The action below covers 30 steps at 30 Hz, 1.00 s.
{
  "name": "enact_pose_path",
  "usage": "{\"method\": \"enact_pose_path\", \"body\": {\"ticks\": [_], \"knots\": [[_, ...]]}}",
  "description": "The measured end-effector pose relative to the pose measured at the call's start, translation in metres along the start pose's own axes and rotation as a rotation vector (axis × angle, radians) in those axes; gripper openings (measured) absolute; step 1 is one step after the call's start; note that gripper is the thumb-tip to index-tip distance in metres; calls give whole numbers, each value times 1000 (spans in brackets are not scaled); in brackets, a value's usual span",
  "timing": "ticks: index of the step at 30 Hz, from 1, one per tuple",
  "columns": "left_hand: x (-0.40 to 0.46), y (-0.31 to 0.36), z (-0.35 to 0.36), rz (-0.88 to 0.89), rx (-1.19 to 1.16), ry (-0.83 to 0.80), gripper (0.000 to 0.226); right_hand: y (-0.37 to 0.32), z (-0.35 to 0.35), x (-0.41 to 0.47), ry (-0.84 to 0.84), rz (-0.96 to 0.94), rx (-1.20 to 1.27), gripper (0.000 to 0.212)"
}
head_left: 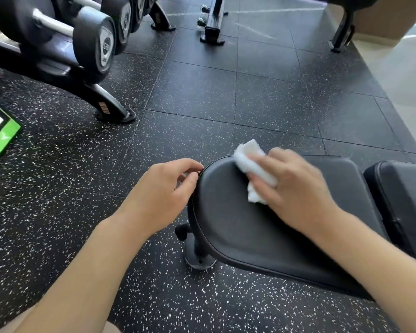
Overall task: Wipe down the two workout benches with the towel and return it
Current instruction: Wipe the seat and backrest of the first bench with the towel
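The right hand [296, 188] lies palm down on the rounded end of the bench [238, 227]. Its fingers are spread almost straight and press the white towel [250, 164] flat on the black pad, near the far edge. The towel is crumpled and shows in front of and under the fingertips. The right forearm comes in from the lower right, across the pad. The left hand [163, 195] is at the left rim of the pad, with fingers curled and the tips touching the seam; it holds nothing. Dumbbells [94, 44] sit on a rack at the upper left.
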<state>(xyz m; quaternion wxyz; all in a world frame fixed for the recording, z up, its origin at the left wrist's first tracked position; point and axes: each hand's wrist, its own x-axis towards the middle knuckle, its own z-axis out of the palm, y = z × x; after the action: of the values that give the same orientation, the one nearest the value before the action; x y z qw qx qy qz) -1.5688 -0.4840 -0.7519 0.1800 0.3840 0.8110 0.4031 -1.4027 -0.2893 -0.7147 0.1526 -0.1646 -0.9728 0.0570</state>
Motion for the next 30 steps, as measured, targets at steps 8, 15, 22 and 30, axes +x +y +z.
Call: {"method": "enact_pose_path", "body": {"ticks": [8,15,22,30], "knots": [[12,18,16,9,-8,23,32,-22,3,-30,-150,-387,155,35],[13,35,42,110,112,-34,47,78,-8,9,39,212,11,28],[20,41,50,27,-161,0,47,-16,5,-40,-86,-328,142,36],[18,60,61,2,233,14,49,58,0,-2,22,-87,28,30]]}}
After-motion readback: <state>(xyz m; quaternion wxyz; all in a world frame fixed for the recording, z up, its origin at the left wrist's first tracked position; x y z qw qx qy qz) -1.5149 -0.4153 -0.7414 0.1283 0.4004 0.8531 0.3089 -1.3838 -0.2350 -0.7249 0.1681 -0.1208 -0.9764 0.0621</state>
